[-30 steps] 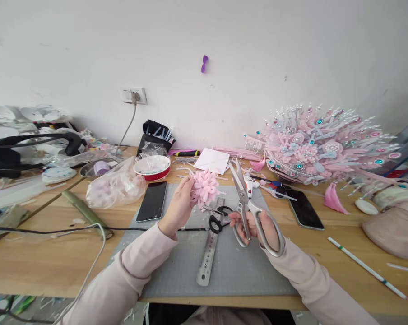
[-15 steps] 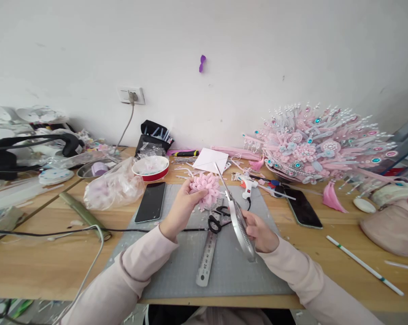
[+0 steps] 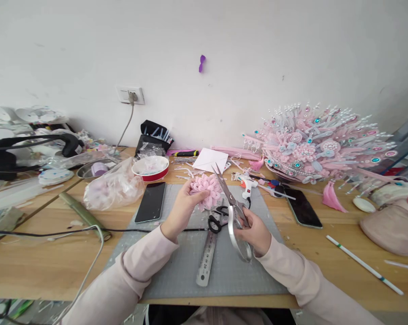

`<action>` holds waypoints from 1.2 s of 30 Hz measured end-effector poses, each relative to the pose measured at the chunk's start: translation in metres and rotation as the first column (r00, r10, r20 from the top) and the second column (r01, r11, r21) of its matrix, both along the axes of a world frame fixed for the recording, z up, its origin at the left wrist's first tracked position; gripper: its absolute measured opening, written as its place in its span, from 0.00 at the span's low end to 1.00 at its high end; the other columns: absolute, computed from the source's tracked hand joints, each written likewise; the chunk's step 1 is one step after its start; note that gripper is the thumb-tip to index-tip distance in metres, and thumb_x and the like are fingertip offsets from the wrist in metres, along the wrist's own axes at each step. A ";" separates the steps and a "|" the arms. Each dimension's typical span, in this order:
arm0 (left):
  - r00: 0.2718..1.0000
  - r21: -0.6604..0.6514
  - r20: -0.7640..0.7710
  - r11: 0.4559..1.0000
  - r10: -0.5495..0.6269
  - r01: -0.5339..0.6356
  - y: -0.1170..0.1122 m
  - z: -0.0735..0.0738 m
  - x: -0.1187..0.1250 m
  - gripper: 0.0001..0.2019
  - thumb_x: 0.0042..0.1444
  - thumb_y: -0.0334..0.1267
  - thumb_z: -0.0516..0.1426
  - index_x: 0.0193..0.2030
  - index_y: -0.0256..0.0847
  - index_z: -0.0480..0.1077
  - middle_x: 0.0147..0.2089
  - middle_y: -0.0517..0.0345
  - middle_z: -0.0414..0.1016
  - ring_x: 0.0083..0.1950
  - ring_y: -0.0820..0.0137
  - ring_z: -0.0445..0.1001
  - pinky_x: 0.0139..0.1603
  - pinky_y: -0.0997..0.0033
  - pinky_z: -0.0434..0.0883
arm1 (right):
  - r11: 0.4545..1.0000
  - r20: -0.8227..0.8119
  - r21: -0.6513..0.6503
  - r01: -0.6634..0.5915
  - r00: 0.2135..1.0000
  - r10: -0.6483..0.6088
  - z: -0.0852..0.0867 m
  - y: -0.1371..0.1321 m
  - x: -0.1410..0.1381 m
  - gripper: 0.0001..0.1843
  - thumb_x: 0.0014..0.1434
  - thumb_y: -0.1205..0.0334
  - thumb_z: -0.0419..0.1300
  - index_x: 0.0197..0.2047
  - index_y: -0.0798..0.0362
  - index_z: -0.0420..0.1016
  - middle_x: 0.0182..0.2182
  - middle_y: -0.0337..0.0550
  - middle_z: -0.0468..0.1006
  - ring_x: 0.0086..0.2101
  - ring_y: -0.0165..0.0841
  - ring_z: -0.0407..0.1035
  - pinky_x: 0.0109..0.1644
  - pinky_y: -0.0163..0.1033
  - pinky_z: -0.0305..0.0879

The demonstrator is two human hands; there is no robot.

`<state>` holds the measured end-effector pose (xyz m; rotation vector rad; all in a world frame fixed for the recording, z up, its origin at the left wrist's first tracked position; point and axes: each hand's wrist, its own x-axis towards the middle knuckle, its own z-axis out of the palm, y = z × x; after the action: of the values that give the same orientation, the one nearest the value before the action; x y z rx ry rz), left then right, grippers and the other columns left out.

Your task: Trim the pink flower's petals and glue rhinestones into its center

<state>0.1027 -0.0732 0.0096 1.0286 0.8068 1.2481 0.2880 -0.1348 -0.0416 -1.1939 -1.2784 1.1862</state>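
My left hand (image 3: 185,203) pinches a pink flower (image 3: 206,188) with many looped petals by its left edge, above the grey cutting mat (image 3: 166,266). In my right hand (image 3: 256,231) is a large pair of scissors (image 3: 236,210) with silver handles. Its blades are slightly apart and point up and away, just right of the flower. Beneath, a steel ruler (image 3: 206,266) lies on the mat. A smaller pair of scissors with black handles (image 3: 215,224) rests across the ruler, partly hidden by my hand and the flower.
A phone (image 3: 150,202) lies left, another phone (image 3: 303,206) right. A red-rimmed bowl (image 3: 156,173), plastic bag (image 3: 112,185) and white glue gun (image 3: 248,187) stand behind the mat. A large pink beaded headdress (image 3: 319,149) fills the back right. A black cable (image 3: 129,229) crosses the left.
The silver scissors have turned in my right hand, so the blades now show broadside and parted. My left hand and the flower have barely moved.
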 end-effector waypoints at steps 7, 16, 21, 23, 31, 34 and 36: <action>1.000 0.007 -0.005 1.000 0.008 -0.008 -0.001 -0.001 0.000 0.17 0.39 0.34 0.63 0.39 0.40 0.68 0.37 0.59 0.75 0.37 0.70 0.74 0.40 0.70 0.67 | 1.000 0.059 0.003 -0.025 0.998 0.024 0.003 0.002 0.002 0.23 0.36 0.62 0.66 0.38 0.52 0.67 0.30 0.37 0.70 0.39 0.35 0.65 0.44 0.37 0.62; 1.000 0.020 -0.001 1.000 0.020 -0.020 -0.001 0.000 -0.002 0.18 0.39 0.34 0.63 0.39 0.39 0.67 0.38 0.58 0.74 0.37 0.70 0.73 0.39 0.71 0.67 | 1.000 0.078 0.019 -0.019 0.997 0.018 0.004 0.000 0.003 0.22 0.37 0.61 0.66 0.38 0.53 0.68 0.31 0.38 0.71 0.38 0.34 0.65 0.42 0.36 0.63; 1.000 0.010 -0.006 1.000 0.020 -0.020 -0.002 0.002 -0.001 0.18 0.39 0.34 0.63 0.39 0.39 0.66 0.37 0.58 0.74 0.37 0.71 0.73 0.38 0.72 0.68 | 1.000 0.099 0.007 -0.013 0.995 0.012 0.009 -0.001 0.001 0.22 0.37 0.61 0.65 0.38 0.54 0.68 0.31 0.38 0.71 0.35 0.31 0.64 0.39 0.34 0.63; 1.000 0.016 -0.002 1.000 0.022 -0.022 -0.002 0.002 -0.001 0.18 0.39 0.34 0.63 0.39 0.39 0.67 0.37 0.59 0.74 0.36 0.71 0.73 0.39 0.72 0.67 | 1.000 0.115 0.014 -0.004 0.993 0.002 0.010 -0.002 0.000 0.22 0.38 0.61 0.65 0.39 0.53 0.67 0.31 0.37 0.69 0.33 0.30 0.63 0.37 0.33 0.62; 1.000 -0.001 0.022 1.000 0.012 -0.012 -0.004 0.004 0.001 0.18 0.39 0.34 0.63 0.40 0.40 0.67 0.37 0.58 0.75 0.36 0.70 0.73 0.38 0.73 0.67 | 0.998 0.165 0.049 -0.037 0.986 0.028 0.000 0.000 0.005 0.20 0.43 0.58 0.63 0.40 0.52 0.66 0.27 0.35 0.66 0.30 0.30 0.62 0.34 0.32 0.62; 0.999 -0.018 0.032 1.000 -0.002 0.003 -0.006 0.005 0.001 0.17 0.39 0.33 0.63 0.38 0.39 0.68 0.37 0.58 0.75 0.36 0.70 0.73 0.37 0.73 0.67 | 0.999 0.145 0.034 -0.032 0.989 0.027 0.002 0.000 0.005 0.19 0.41 0.60 0.63 0.39 0.53 0.67 0.26 0.35 0.67 0.28 0.28 0.61 0.31 0.32 0.61; 0.999 -0.027 0.036 1.000 -0.007 0.008 -0.006 0.006 0.002 0.16 0.39 0.33 0.63 0.38 0.39 0.68 0.37 0.58 0.75 0.36 0.70 0.73 0.37 0.73 0.67 | 1.000 0.120 0.014 -0.028 0.992 0.026 0.008 0.000 0.004 0.18 0.40 0.61 0.62 0.38 0.53 0.68 0.27 0.35 0.68 0.26 0.27 0.61 0.31 0.32 0.61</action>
<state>0.1044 -0.0792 0.0152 0.9842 0.7892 1.2427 0.2915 -0.1352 -0.0337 -1.2559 -1.3945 1.1365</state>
